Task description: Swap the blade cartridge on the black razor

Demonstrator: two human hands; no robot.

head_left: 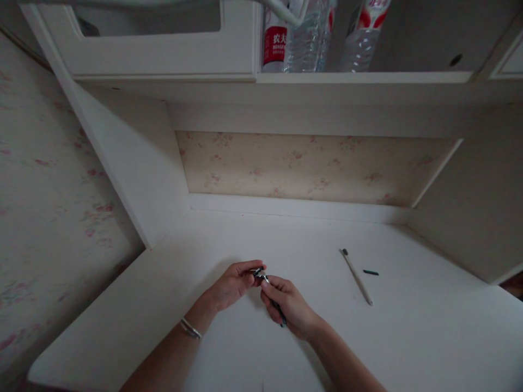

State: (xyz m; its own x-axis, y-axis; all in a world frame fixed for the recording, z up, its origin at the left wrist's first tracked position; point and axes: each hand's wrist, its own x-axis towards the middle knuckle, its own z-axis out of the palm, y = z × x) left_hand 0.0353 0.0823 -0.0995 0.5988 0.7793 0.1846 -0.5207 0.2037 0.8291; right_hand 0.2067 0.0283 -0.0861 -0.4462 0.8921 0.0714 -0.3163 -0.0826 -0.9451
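My left hand (236, 283) and my right hand (289, 304) meet above the white desk near its middle. Between thumb and fingers, my left hand pinches a small dark and shiny silver piece (257, 272); its exact kind is too small to make out. My right hand is wrapped round a slim dark-handled tool (278, 310) with a silver tip. That tip touches or nearly touches the piece in the left fingers. The lower end of the dark handle sticks out below my right hand. A silver bracelet (190, 329) circles the left wrist.
Right of my hands, a white toothbrush-like stick (358, 277) with a dark head lies on the desk (229, 228). Beside it rests a short dark green stick (371, 272). Plastic bottles (308, 38) stand in the cabinet overhead. Side panels (134, 163) enclose the desk's back.
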